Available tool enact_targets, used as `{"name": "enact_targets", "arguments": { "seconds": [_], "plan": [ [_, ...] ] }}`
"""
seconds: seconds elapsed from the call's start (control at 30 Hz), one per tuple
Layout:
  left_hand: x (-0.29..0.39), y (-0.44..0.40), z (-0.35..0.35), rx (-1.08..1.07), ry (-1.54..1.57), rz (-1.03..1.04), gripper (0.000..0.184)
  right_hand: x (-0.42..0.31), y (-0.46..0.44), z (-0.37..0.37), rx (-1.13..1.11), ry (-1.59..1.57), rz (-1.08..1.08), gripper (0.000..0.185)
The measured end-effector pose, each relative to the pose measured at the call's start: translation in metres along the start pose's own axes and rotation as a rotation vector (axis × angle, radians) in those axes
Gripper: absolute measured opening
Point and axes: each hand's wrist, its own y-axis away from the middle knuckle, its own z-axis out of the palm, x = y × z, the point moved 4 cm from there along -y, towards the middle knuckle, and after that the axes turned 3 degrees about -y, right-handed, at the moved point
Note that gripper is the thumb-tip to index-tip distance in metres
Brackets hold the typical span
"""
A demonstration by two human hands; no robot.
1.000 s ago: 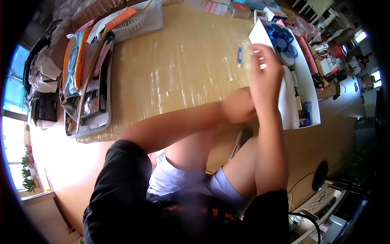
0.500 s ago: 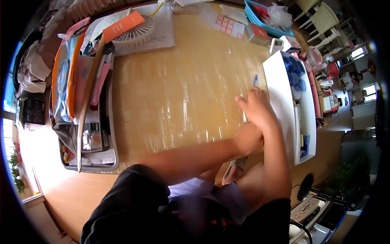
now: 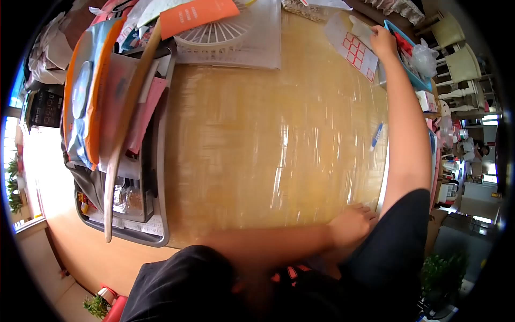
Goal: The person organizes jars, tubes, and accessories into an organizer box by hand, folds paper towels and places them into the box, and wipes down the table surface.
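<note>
My right hand (image 3: 384, 44) reaches to the far right of the table. Its fingers are curled at the edge of a whitish, crinkled packet (image 3: 360, 29), just left of a blue basket (image 3: 424, 80). Beside the packet lies a white sheet with red-outlined squares (image 3: 354, 51). Near the front right edge of the table is my left hand (image 3: 351, 225), slightly blurred, with its fingers extended and nothing visible in them. A blue and white pen (image 3: 376, 137) lies left of my right forearm. That arm mostly hides the white box (image 3: 385, 177).
On the left stands a grey tray (image 3: 163, 214) with folders, pouches and a long wooden stick (image 3: 126, 118). A white fan (image 3: 214, 37) and an orange card (image 3: 198, 16) lie at the back left on papers. Chairs (image 3: 461, 67) stand beyond the basket.
My right hand has gone from beside the pen to the packet at the far right. My crossed arms have separated, with my left hand near the front edge. The view has shifted.
</note>
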Motion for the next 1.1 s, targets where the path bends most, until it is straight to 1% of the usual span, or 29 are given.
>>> {"name": "enact_targets", "arguments": {
  "seconds": [0.03,0.07,0.13,0.2,0.23,0.27,0.3,0.37,0.4,0.47,0.5,0.53,0.57,0.63,0.7,0.73,0.77,0.8,0.83,0.87,0.9,0.97,1.0,1.03,1.07,1.1],
  "plan": [
    [0.004,-0.001,-0.002,-0.010,0.018,0.006,0.037,0.010,-0.014,0.009,-0.055,-0.025,-0.036,0.042],
    [0.007,-0.003,0.000,-0.046,0.042,-0.012,0.029,0.019,-0.025,0.016,-0.031,-0.043,-0.046,0.043],
    [0.012,-0.004,-0.013,0.060,0.193,-0.154,0.030,0.037,-0.042,0.045,0.025,-0.097,-0.061,0.045],
    [0.013,0.000,-0.013,0.186,0.249,-0.170,0.031,0.069,-0.062,0.075,-0.099,-0.176,-0.002,0.047],
    [0.010,-0.002,-0.004,0.260,0.230,-0.108,0.032,0.059,-0.063,0.068,-0.197,-0.140,0.044,0.049],
    [0.007,-0.001,0.003,0.332,0.210,-0.046,0.032,0.054,-0.057,0.050,-0.120,0.008,0.050,0.041],
    [0.004,-0.001,0.010,0.251,0.134,-0.050,0.032,0.060,-0.062,0.043,0.024,0.096,0.040,0.033],
    [0.003,0.000,0.019,0.081,-0.004,-0.055,0.032,0.041,-0.048,0.001,0.255,0.183,0.014,0.033],
    [0.008,-0.003,0.009,-0.003,-0.037,-0.068,0.028,0.045,-0.050,-0.017,0.342,0.123,0.006,0.036],
    [0.014,-0.008,-0.002,-0.096,-0.054,-0.068,0.031,0.037,-0.041,-0.055,0.545,-0.024,-0.017,0.043],
    [0.017,-0.006,-0.004,-0.140,-0.059,-0.076,0.032,0.021,-0.021,-0.075,0.655,-0.112,-0.029,0.048],
    [0.010,-0.005,0.004,-0.036,-0.021,-0.106,0.028,-0.007,0.003,-0.092,0.672,-0.246,-0.052,0.050],
    [0.010,-0.006,0.005,0.010,-0.034,-0.104,0.023,-0.030,0.028,-0.105,0.690,-0.383,-0.074,0.052],
    [0.012,-0.006,0.005,-0.002,-0.096,-0.056,0.017,-0.072,0.074,-0.108,0.560,-0.445,-0.252,0.038],
    [0.012,-0.005,0.010,-0.018,-0.166,0.003,0.020,-0.151,0.141,-0.112,0.354,-0.446,-0.522,0.021],
    [0.014,-0.002,0.012,-0.029,-0.197,0.029,0.021,-0.183,0.171,-0.108,0.150,-0.460,-0.547,0.020],
    [0.018,0.001,0.010,-0.055,-0.237,0.095,0.022,-0.206,0.193,-0.102,0.072,-0.470,-0.593,0.018],
    [0.022,0.005,0.008,-0.079,-0.271,0.158,0.024,-0.224,0.213,-0.097,-0.018,-0.510,-0.509,0.017],
    [0.027,0.011,0.012,-0.102,-0.302,0.219,0.025,-0.240,0.225,-0.095,0.024,-0.498,-0.572,0.015],
    [0.031,0.016,0.016,-0.111,-0.292,0.260,0.028,-0.249,0.232,-0.087,0.061,-0.547,-0.554,0.016],
    [0.035,0.020,0.018,0.046,-0.146,0.238,0.027,-0.258,0.237,-0.078,0.105,-0.598,-0.538,0.018],
    [0.047,0.031,0.024,0.361,0.137,0.185,0.024,-0.277,0.251,-0.057,-0.111,-0.886,-0.214,0.029],
    [0.057,0.040,0.029,0.176,0.031,0.196,0.025,-0.291,0.261,-0.045,-0.223,-1.020,-0.038,0.036],
    [0.068,0.057,0.029,-0.010,-0.072,0.205,0.026,-0.319,0.279,-0.065,-0.202,-0.979,-0.171,0.023],
    [0.075,0.074,0.028,-0.198,-0.175,0.215,0.027,-0.334,0.291,-0.068,-0.077,-0.947,-0.363,0.025],
    [0.081,0.090,0.016,-0.049,-0.118,0.242,0.025,-0.353,0.307,-0.070,-0.038,-0.984,-0.423,0.030]
  ]
}}
